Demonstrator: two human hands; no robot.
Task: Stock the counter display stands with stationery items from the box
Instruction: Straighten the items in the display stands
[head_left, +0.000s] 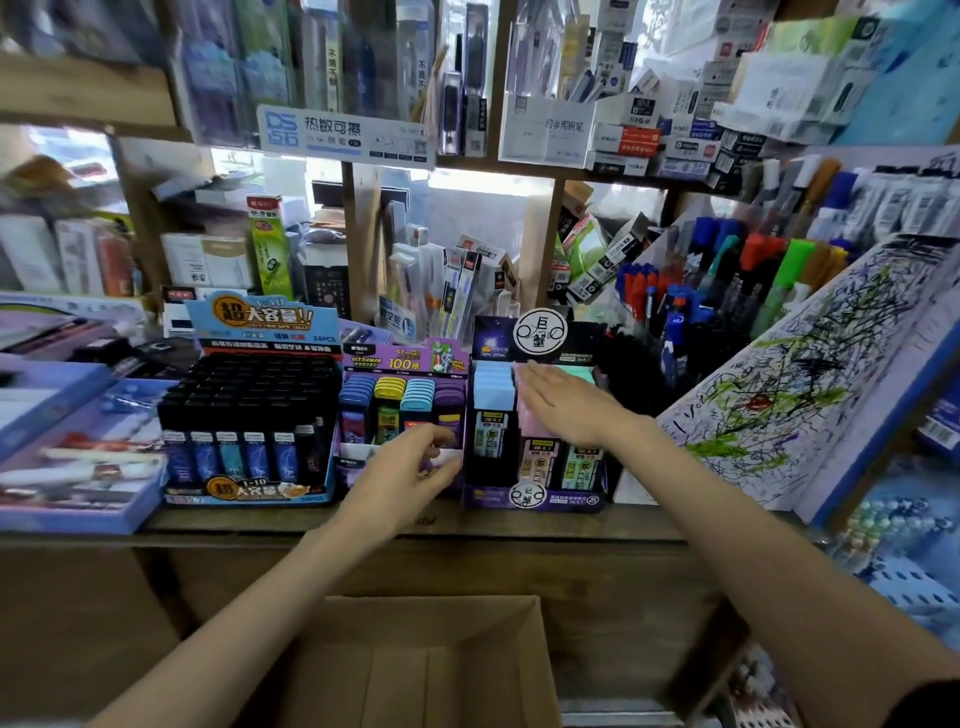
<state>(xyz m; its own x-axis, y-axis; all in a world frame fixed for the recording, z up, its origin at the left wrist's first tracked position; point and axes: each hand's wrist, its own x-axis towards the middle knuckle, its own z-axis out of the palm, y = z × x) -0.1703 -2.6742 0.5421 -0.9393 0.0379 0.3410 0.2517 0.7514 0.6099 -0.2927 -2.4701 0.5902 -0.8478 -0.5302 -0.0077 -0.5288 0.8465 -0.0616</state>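
Three display stands sit side by side on the wooden counter (363, 525). The left stand (249, 415) holds black-capped lead cases. The middle purple stand (402, 405) holds blue, yellow, teal and purple cases. The right dark stand (535, 436) holds pastel blue, pink and green cases. My left hand (405, 467) reaches to the front of the middle stand, fingers curled by a purple case; whether it grips it is unclear. My right hand (566, 405) lies flat, fingers spread, on the tops of the pastel cases. The brown cardboard box (415, 660) stands open below the counter.
A tilted scribble-covered test pad (789, 374) stands right of the stands, with tubs of markers (727, 291) behind it. Purple trays of pens (78, 457) lie at the left. Shelves packed with boxed stationery rise behind the counter.
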